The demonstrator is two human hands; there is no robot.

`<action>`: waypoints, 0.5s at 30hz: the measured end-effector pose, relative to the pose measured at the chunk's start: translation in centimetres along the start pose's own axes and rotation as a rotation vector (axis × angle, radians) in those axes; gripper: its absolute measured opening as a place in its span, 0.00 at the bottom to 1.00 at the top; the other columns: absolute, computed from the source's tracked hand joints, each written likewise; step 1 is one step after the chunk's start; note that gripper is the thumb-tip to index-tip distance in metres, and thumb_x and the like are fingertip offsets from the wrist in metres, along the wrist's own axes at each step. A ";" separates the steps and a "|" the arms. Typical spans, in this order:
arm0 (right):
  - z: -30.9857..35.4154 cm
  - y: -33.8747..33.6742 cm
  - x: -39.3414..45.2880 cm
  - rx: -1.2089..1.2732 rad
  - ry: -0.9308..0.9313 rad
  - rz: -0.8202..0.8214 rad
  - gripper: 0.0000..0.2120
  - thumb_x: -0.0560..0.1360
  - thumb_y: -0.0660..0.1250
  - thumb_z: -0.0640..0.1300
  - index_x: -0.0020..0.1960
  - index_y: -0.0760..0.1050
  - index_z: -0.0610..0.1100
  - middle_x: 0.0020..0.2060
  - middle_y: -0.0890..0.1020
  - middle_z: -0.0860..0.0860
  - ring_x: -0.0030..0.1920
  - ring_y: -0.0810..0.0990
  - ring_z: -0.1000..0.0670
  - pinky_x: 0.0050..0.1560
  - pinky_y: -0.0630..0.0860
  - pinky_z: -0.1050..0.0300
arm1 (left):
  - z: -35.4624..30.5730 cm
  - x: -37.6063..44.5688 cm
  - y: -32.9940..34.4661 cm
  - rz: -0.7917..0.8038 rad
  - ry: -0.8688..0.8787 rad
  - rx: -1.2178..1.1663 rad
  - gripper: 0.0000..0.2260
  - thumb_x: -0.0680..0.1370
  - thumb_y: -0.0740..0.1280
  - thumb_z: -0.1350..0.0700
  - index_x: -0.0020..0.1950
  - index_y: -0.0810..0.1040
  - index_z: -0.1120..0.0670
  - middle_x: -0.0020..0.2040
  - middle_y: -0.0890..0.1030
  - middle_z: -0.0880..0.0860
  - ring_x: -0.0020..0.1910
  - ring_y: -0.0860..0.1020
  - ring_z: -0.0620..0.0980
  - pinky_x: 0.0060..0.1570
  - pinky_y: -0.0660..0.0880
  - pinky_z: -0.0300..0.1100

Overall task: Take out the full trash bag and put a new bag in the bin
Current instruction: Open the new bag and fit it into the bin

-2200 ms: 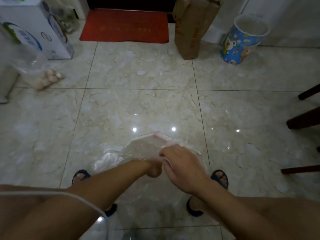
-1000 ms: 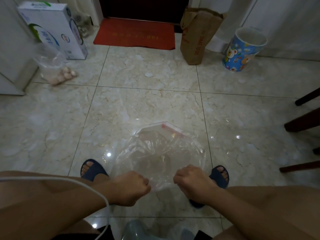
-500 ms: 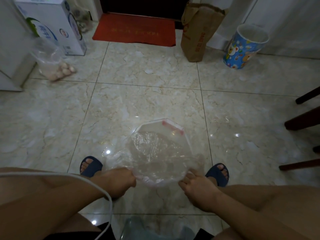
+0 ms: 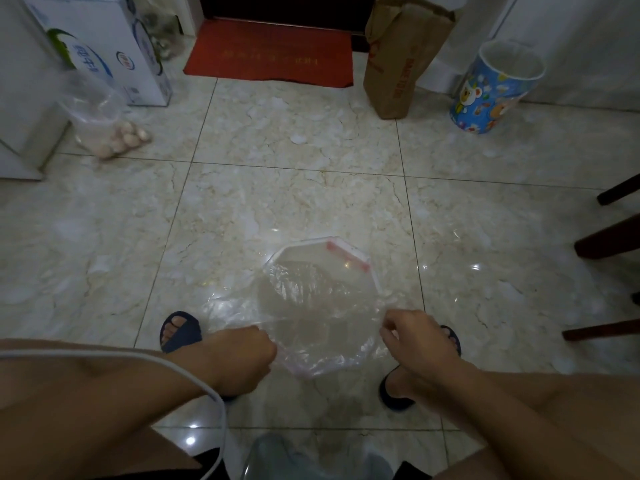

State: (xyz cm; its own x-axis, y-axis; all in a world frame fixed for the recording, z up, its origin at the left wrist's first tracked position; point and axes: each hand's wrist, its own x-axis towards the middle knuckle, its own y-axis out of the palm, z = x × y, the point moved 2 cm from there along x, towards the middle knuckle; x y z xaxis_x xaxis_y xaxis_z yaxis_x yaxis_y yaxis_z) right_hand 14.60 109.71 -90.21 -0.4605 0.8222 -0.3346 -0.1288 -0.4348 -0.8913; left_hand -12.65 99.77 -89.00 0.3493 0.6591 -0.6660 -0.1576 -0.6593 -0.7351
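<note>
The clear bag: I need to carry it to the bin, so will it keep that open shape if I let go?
Probably not. The clear bag looks thin and crinkled, so likely floppy. Its mouth stays wide only where the left hand and right hand stretch it. Empty, it is probably very light.

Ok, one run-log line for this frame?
stage: opening new bag | left hand: gripping rim | right hand: gripping rim | clear plastic bag: mouth spread open | blue cartoon-print bin: apart, by wall

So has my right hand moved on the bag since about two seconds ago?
Yes. The right hand has swung rightward from the left hand, now over the right slipper, stretching the clear bag open.
</note>
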 end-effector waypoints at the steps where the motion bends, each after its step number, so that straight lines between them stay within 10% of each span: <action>1: 0.3 -0.1 0.0 -0.044 -0.008 -0.026 0.08 0.78 0.63 0.46 0.45 0.78 0.45 0.39 0.82 0.51 0.38 0.80 0.49 0.40 0.79 0.52 | -0.4 0.0 -0.5 -0.039 0.028 0.060 0.14 0.82 0.59 0.51 0.51 0.80 0.59 0.49 0.82 0.59 0.49 0.81 0.56 0.46 0.76 0.47; 5: 2.0 -0.2 0.3 -0.206 -0.176 -0.093 0.03 0.76 0.67 0.43 0.46 0.76 0.44 0.40 0.80 0.49 0.38 0.79 0.46 0.34 0.74 0.54 | -1.9 -0.7 -2.3 -0.258 0.133 0.148 0.13 0.82 0.58 0.49 0.52 0.78 0.56 0.48 0.82 0.57 0.46 0.80 0.56 0.48 0.73 0.47; 10: 3.1 -0.5 1.9 -0.011 -0.293 0.004 0.15 0.79 0.63 0.42 0.65 0.76 0.45 0.61 0.81 0.49 0.57 0.80 0.47 0.58 0.76 0.54 | -1.6 0.1 -3.8 -0.444 0.311 0.099 0.07 0.76 0.64 0.50 0.43 0.78 0.51 0.38 0.80 0.48 0.37 0.79 0.49 0.40 0.78 0.44; 15: 3.3 -1.4 3.8 0.235 -0.111 -0.210 0.11 0.77 0.67 0.42 0.58 0.82 0.45 0.52 0.84 0.52 0.50 0.82 0.54 0.55 0.77 0.61 | 2.6 1.5 -5.9 -0.520 0.221 0.227 0.05 0.69 0.73 0.57 0.38 0.78 0.52 0.32 0.77 0.49 0.31 0.76 0.50 0.36 0.75 0.42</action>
State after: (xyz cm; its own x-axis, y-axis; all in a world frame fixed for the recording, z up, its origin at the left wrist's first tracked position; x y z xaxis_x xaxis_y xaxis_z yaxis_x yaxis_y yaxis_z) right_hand 10.12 112.22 -89.22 -0.4938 0.8634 -0.1036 -0.4243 -0.3433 -0.8379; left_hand -13.64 105.59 -86.01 0.6129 0.7675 -0.1878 -0.0990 -0.1612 -0.9819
